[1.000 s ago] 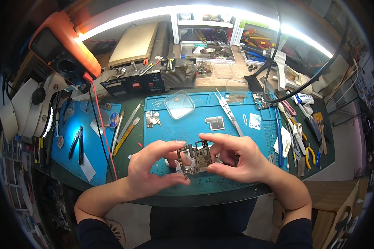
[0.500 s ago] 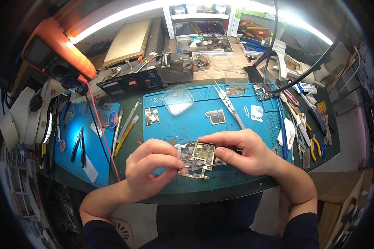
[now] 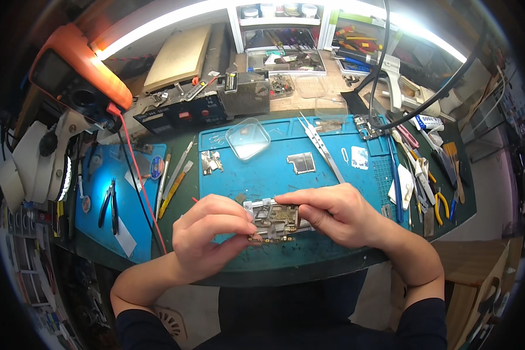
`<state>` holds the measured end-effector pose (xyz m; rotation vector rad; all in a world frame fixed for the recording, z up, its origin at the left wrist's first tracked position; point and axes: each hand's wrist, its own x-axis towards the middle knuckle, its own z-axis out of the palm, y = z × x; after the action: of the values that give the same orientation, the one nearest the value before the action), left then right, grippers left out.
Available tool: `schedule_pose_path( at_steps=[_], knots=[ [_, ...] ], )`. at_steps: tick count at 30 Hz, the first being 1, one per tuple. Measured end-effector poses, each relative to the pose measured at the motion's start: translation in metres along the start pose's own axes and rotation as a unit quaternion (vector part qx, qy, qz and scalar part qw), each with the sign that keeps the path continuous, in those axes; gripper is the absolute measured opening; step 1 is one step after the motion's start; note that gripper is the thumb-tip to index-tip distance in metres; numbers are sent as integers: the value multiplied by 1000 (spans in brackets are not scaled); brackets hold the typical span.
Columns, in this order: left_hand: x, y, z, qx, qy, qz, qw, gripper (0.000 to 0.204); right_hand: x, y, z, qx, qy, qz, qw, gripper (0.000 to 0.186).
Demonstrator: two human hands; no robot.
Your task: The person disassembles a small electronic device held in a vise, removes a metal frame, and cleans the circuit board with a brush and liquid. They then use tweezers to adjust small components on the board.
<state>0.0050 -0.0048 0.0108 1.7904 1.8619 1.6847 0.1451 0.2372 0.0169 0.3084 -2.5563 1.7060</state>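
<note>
Between my two hands is a phone circuit board (image 3: 282, 219), tilted over the near part of the blue mat. My left hand (image 3: 212, 232) pinches its left edge between thumb and fingertips. On the other side, my right hand (image 3: 343, 214) grips the right edge with its thumb and forefinger. Beneath the board lies a silvery phone frame (image 3: 267, 202), mostly covered by the board and my fingers. Beyond my hands, a flat metal shield plate (image 3: 301, 164) and metal tweezers (image 3: 321, 146) rest on the mat.
A clear plastic box (image 3: 248, 139) and small metal parts (image 3: 212, 162) lie at the mat's far left. Black pliers (image 3: 109, 204) sit on the left mat. An orange multimeter (image 3: 79, 73) stands far left. Several hand tools crowd the right, and a black cable (image 3: 437, 105) arches above.
The board has tipped, so its face now looks foreshortened, and more of the frame beneath shows. Both hands still grip it and have barely shifted.
</note>
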Motion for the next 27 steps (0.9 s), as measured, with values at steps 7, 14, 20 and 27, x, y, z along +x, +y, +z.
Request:
schedule_pose_path(
  at_steps=[7, 14, 20, 27],
  knots=[
    [0, -2, -1, 3, 3, -10, 1000, 30, -1, 8, 4, 14, 16, -17, 1000, 29],
    [2, -2, -1, 17, 3, -12, 1000, 30, -1, 2, 2, 4, 43, 4, 999, 24],
    [3, -5, 5, 53, 16, -63, 996, 31, 2, 5, 5, -136, 172, -114, 969, 16],
    [5, -5, 2, 73, -35, 7, 997, 31, 2, 8, 11, -248, 196, -233, 920, 20]
  ],
)
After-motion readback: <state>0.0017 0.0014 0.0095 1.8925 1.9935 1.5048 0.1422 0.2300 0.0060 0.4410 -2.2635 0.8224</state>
